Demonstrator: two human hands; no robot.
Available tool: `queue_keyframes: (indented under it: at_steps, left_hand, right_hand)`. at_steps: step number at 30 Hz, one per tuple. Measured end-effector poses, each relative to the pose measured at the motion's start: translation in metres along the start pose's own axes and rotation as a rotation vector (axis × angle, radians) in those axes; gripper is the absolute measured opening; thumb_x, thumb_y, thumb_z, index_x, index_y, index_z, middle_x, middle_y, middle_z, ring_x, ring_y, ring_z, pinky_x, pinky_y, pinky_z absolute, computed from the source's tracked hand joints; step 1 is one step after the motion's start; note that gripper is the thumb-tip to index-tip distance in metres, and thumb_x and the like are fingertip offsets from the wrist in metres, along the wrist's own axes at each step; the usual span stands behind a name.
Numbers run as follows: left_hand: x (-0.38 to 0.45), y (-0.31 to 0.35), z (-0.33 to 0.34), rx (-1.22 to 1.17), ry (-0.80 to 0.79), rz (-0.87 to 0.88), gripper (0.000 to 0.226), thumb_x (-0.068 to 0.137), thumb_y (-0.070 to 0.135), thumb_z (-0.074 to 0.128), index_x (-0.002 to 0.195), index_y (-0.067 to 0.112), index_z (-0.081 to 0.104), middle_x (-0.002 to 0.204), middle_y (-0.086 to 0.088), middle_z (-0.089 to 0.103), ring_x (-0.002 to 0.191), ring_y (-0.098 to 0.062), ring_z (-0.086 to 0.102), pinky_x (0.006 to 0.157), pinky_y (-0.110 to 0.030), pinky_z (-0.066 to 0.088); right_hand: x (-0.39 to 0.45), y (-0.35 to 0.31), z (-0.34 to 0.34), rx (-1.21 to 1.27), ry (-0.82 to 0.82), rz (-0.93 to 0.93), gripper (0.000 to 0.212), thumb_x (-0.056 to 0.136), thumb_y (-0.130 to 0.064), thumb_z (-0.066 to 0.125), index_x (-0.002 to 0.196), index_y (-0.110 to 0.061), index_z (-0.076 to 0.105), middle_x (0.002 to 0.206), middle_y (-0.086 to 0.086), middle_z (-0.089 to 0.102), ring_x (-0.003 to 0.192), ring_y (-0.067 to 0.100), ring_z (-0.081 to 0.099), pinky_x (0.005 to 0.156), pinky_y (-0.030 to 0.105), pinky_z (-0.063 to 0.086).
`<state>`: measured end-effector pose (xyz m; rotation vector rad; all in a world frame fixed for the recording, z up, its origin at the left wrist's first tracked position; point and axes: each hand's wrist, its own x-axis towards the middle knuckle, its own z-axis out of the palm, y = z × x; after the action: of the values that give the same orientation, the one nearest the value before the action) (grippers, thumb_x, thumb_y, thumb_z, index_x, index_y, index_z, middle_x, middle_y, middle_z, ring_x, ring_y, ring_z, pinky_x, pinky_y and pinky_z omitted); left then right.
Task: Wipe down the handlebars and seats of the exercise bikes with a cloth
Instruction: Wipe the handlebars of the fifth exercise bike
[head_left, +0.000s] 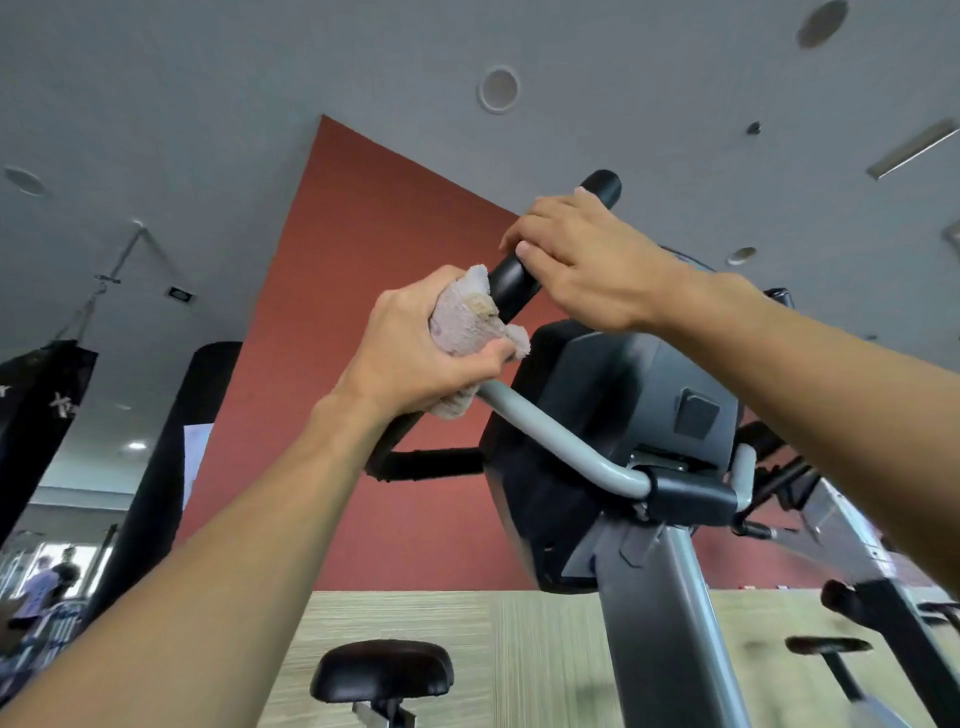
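Two hands work on one handlebar (511, 283) in the frame centre. The left hand (415, 353) is closed tight on the cloth (462, 325), wrapped round the bar w/ it, probably to rub all sides. The right hand (576, 260), fingers curled over the black foam higher up, seems to steady the bike. A seat (382, 670) waits at bottom centre.

Single head view, wide-angle, worn on person's head. Faces forward and steeply upward: ceiling (363, 62) fills top, red wall (405, 249) centre. Very near handlebar (511, 283), at arm's length, both hands mid-frame. Bike seat (382, 670) low, well below fingers (511, 244). Edges bowed by lens. No second view.
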<state>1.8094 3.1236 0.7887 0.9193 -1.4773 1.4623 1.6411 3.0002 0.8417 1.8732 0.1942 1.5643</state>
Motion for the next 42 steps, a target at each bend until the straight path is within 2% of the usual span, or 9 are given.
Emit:
queue_keyframes:
  at_steps: [3,6,10,16,21,27,31,36,42]
  left_hand:
    - [-0.021,-0.013,0.004,-0.004,0.057,-0.015,0.038,0.069,0.042,0.078,0.098,0.022,0.063,0.082,0.007,0.064,0.072,-0.016,0.061,0.067,-0.039,0.052]
    - [-0.052,-0.03,0.01,0.094,0.096,-0.04,0.065,0.072,0.051,0.075,0.126,0.02,0.059,0.11,0.012,0.062,0.094,-0.009,0.062,0.08,-0.035,0.055]
    - [-0.057,-0.026,0.014,0.088,0.101,-0.103,0.082,0.076,0.061,0.071,0.14,0.016,0.05,0.129,0.008,0.057,0.112,-0.009,0.059,0.092,-0.028,0.049]
    - [-0.033,-0.019,0.016,0.063,0.139,0.017,0.072,0.074,0.054,0.078,0.13,0.013,0.058,0.113,0.007,0.06,0.097,-0.008,0.059,0.085,-0.028,0.053]
    - [-0.062,-0.049,0.017,-0.024,0.132,-0.109,0.071,0.067,0.052,0.079,0.127,0.018,0.06,0.115,0.008,0.064,0.105,-0.013,0.065,0.089,-0.04,0.055]
    - [-0.057,-0.048,0.014,-0.035,0.112,-0.136,0.066,0.063,0.05,0.076,0.121,0.021,0.061,0.108,0.009,0.065,0.098,-0.012,0.064,0.085,-0.039,0.054]
    - [-0.061,-0.046,0.02,-0.042,0.161,-0.166,0.065,0.063,0.052,0.075,0.12,0.023,0.06,0.109,0.009,0.063,0.099,-0.011,0.063,0.086,-0.039,0.054]
    - [-0.059,-0.046,0.014,-0.036,0.092,-0.21,0.069,0.06,0.056,0.078,0.119,0.027,0.057,0.103,0.008,0.064,0.095,-0.016,0.063,0.084,-0.044,0.055]
    - [-0.059,-0.053,0.007,-0.067,0.057,-0.144,0.069,0.062,0.057,0.074,0.12,0.025,0.056,0.102,0.005,0.064,0.094,-0.019,0.062,0.081,-0.043,0.055]
  right_hand:
    - [0.004,-0.006,-0.005,-0.062,-0.059,-0.007,0.043,0.102,-0.029,0.03,0.109,-0.012,0.068,0.11,0.009,0.065,0.106,0.029,0.055,0.109,0.037,0.021]
    - [0.013,-0.017,-0.007,-0.109,-0.174,-0.056,0.05,0.093,-0.037,0.024,0.1,-0.016,0.068,0.102,0.004,0.065,0.1,0.027,0.056,0.116,0.04,0.019]
    - [0.02,-0.025,0.006,-0.123,-0.23,-0.086,0.052,0.096,-0.039,0.024,0.11,-0.021,0.07,0.111,0.0,0.066,0.117,0.023,0.052,0.122,0.041,0.007]
    - [0.02,-0.026,0.012,-0.075,-0.135,-0.071,0.056,0.096,-0.04,0.022,0.12,-0.019,0.068,0.123,0.001,0.065,0.137,0.021,0.043,0.122,0.037,0.0]
    - [0.019,-0.027,0.013,-0.165,-0.124,-0.098,0.055,0.097,-0.039,0.022,0.113,-0.019,0.07,0.115,0.001,0.066,0.125,0.023,0.049,0.123,0.041,0.003]
    - [0.012,-0.034,0.019,-0.305,-0.031,-0.098,0.059,0.097,-0.04,0.017,0.11,-0.02,0.071,0.116,0.0,0.064,0.111,0.025,0.051,0.123,0.043,0.012]
    - [0.008,-0.044,0.025,-0.37,0.009,-0.053,0.06,0.094,-0.052,0.021,0.103,-0.019,0.071,0.11,0.003,0.062,0.108,0.027,0.048,0.122,0.041,0.016]
    - [0.009,-0.056,0.027,-0.473,0.052,-0.063,0.063,0.094,-0.048,0.022,0.101,-0.015,0.074,0.107,0.008,0.066,0.114,0.03,0.051,0.124,0.043,0.014]
    - [0.015,-0.067,0.024,-0.509,0.003,-0.03,0.054,0.097,-0.05,0.021,0.08,-0.02,0.062,0.071,0.007,0.056,0.083,0.034,0.051,0.098,0.043,0.035]
